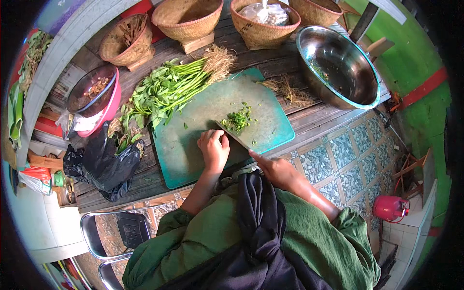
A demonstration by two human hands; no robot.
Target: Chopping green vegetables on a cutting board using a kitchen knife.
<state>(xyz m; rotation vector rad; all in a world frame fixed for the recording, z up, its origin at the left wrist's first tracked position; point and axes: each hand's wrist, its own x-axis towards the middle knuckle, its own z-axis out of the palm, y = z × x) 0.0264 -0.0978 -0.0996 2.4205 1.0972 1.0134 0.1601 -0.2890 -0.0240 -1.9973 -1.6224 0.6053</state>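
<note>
My right hand (277,170) grips the handle of a knife (235,137), whose blade lies low over the green cutting board (195,108). Beside the blade, on its far side, is a small heap of chopped greens (237,120). My left hand (214,148) is on the near side of the blade, its fingers curled at the board; whether anything is under them is hidden. A bunch of leafy green stems with roots (174,85) lies across the board's far left edge. Loose root trimmings (290,92) lie past the board's far right side.
A large metal basin (340,69) stands at the right of the wooden table (134,185). Several woven baskets (186,21) line the back. At left are a pink basin (114,105) with a dark bowl and a black plastic bag (112,163). Chairs (114,233) stand below left.
</note>
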